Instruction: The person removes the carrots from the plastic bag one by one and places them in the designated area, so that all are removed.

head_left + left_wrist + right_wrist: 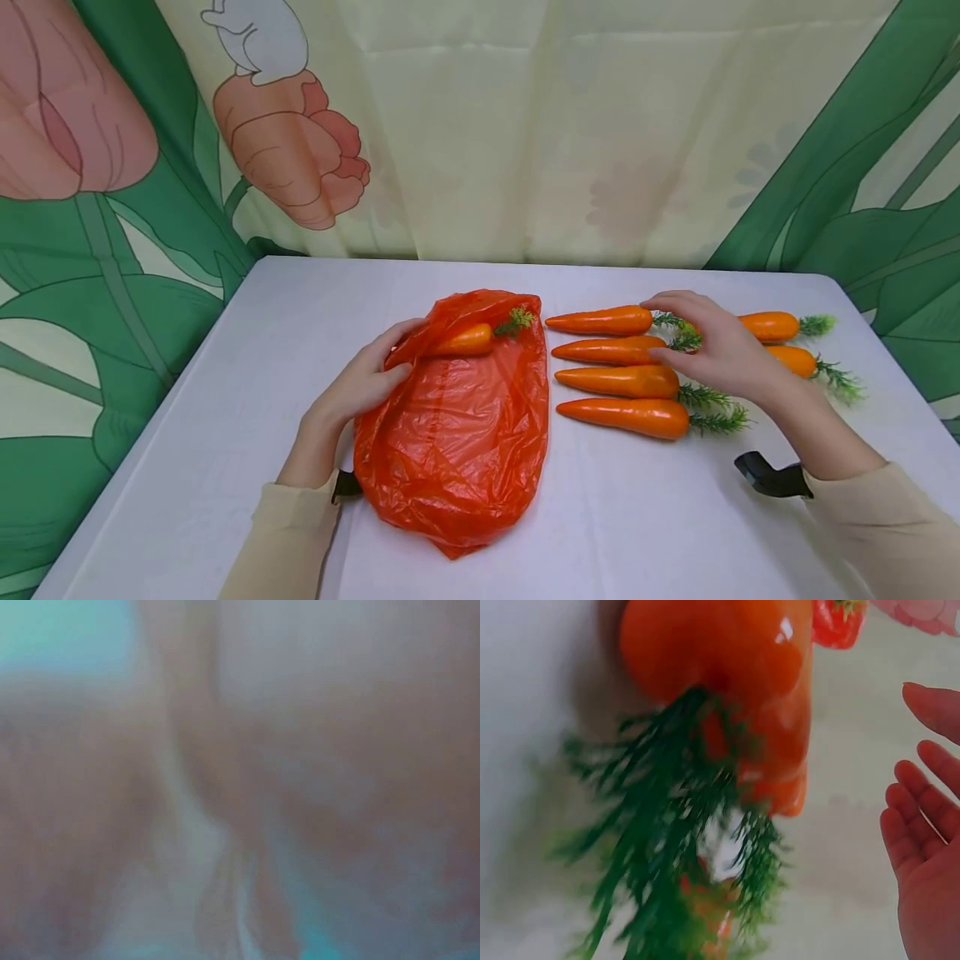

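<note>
A red plastic bag (pixel 450 433) lies on the table with an orange carrot (pixel 468 340) at its mouth, the leafy top pointing right. My left hand (pixel 367 375) grips the bag's upper left edge, thumb on the near side; some fingertips are hidden by the plastic. To the right, several carrots (pixel 622 417) lie in a row, tips pointing left and green tops right. Over the far ones hovers my right hand (pixel 708 342), thumb and fingers spread apart with nothing between them. In the right wrist view that hand (pixel 937 847) is apart from the near carrots (pixel 712 652).
Two more carrots (pixel 771 326) lie farther right, partly behind the right hand and forearm. A white cloth covers the table (pixel 600 517). Behind its far edge hangs a printed curtain (pixel 480 150). The left wrist view is a blur of reddish-brown shapes.
</note>
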Available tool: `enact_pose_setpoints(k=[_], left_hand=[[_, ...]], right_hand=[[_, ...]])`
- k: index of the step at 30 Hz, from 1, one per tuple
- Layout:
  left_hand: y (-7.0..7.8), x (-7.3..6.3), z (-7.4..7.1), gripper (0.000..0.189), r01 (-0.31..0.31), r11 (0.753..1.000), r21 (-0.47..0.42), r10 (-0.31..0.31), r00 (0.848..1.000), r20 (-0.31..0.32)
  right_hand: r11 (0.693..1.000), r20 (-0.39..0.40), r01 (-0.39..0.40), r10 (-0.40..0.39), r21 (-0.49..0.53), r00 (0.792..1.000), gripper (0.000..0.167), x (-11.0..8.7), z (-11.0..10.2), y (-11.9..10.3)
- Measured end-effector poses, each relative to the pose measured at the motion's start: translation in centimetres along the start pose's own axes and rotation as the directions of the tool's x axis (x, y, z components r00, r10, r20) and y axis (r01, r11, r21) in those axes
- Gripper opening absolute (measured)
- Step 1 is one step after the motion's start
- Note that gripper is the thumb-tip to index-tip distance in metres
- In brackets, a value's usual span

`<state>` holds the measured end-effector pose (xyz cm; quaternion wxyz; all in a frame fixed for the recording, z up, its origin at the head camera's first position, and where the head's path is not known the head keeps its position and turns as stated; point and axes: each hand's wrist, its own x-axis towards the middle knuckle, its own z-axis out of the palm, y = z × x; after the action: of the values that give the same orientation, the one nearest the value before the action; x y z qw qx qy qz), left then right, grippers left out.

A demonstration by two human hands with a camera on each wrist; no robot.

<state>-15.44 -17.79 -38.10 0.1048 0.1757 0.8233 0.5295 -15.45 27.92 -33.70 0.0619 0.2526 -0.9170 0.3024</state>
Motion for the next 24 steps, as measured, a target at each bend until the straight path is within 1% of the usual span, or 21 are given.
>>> enact_pose_setpoints(k=[5,12,15,20,24], left_hand=[[0.0,0.0,-0.1,0.062,0.002,1.0,0.0,-0.002,1.0,-0.005],[-0.2,0.1,-0.2,0.062,-0.016,1.0,0.013,0.017,1.0,-0.011],[-0.1,0.2,-0.2,0.062,-0.02,1.0,0.01,0.02,1.0,-0.012],[0.1,0.2,-0.3,0.062,-0.009,1.0,0.009,0.009,1.0,-0.021],[0.1,0.1,-0.4,0.062,0.008,1.0,-0.001,-0.008,1.0,-0.023]], right_hand=[[1.0,0.038,0.002,-0.003,0.026,0.999,0.055,1.4,1.3,-1.7],[0.998,0.118,-0.04,0.033,0.058,0.992,0.055,3.6,3.3,-3.8],[0.996,0.147,-0.045,0.034,0.073,0.989,0.056,4.4,4.2,-4.5],[0.994,0.157,0.02,-0.037,0.108,0.987,0.06,5.8,5.6,-5.5],[0.988,0.17,0.065,-0.089,0.14,0.981,0.061,7.0,6.6,-6.3]])
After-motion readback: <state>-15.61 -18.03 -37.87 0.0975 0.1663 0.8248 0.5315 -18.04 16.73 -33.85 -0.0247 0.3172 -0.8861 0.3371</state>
